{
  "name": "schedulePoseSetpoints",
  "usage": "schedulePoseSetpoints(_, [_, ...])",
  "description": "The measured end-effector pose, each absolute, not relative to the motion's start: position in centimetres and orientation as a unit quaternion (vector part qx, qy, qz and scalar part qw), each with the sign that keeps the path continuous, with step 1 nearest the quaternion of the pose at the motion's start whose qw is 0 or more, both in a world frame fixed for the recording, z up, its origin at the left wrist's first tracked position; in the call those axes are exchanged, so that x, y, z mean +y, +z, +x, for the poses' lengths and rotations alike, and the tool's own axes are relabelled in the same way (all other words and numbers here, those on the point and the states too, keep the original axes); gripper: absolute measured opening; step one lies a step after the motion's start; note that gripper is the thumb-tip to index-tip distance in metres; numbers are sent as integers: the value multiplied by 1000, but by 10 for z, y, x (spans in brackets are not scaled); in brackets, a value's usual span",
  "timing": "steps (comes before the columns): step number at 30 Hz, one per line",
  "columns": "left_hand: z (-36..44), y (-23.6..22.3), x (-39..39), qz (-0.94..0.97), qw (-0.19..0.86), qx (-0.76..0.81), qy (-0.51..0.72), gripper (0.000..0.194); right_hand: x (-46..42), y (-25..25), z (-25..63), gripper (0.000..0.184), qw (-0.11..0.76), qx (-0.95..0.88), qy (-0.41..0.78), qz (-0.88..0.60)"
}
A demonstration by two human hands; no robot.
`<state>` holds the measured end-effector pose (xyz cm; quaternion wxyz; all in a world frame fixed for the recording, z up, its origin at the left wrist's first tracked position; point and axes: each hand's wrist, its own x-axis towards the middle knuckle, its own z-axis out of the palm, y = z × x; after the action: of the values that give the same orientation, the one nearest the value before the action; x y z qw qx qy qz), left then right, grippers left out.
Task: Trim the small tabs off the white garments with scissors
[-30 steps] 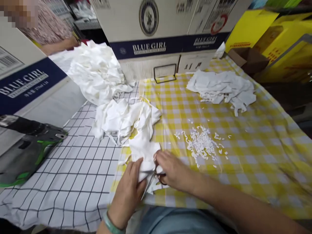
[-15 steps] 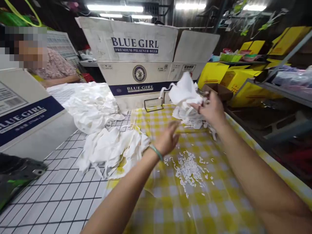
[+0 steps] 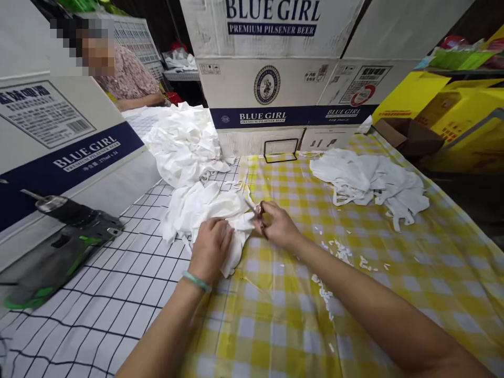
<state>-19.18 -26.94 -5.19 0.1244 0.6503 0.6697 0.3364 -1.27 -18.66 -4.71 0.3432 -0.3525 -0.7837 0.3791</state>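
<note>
My left hand [image 3: 210, 249], with a green bangle at its wrist, is closed on the edge of a white cloth piece [image 3: 234, 254] at the front of a loose heap of white cloth pieces [image 3: 197, 207]. Just right of it, my right hand [image 3: 279, 227] holds a pair of scissors [image 3: 259, 214], fingers in the handles. The blades point up and left, over the cloth's edge. On the right of the table lies another pile of white cloth pieces [image 3: 370, 176], its straps hanging loose. Small white clippings [image 3: 340, 252] are scattered on the yellow checked tablecloth [image 3: 287, 315], partly behind my right forearm.
A large white cardboard box [image 3: 271, 79] stands at the back, with a black wire stand [image 3: 281, 151] before it. Left are another box [image 3: 71, 131], a grey-green power drill [image 3: 66, 247] and a bigger cloth heap [image 3: 185, 142]. A person [image 3: 129, 79] sits beyond.
My right hand has left the right-hand pile, where the white cloth it held now lies, and moved left to the near heap. My left hand has moved left and closed on a cloth piece. The view has shifted.
</note>
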Motion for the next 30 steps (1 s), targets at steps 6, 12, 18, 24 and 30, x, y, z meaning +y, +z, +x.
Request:
schedulePoseSetpoints(6, [-179, -34, -301, 441, 570, 577, 384, 40, -293, -43, -25, 20, 339, -840, 421, -43])
schedulePoseSetpoints(12, [-192, -41, -339, 440, 527, 615, 388, 26, -330, -54, -1, 20, 228, -836, 496, -48])
schedulePoseSetpoints(18, [-166, -49, -389, 695, 313, 573, 301, 26, -260, -52, 39, 26, 264, -817, 429, -279])
schedulePoseSetpoints(24, [-164, -64, -374, 781, 166, 581, 158, 22, -170, -79, 7, 14, 173, -895, 339, -233])
schedulePoseSetpoints(30, [-148, -27, -379, 571, 361, 612, 412, 28, -205, -22, 5, 6, 265, -860, 346, -266])
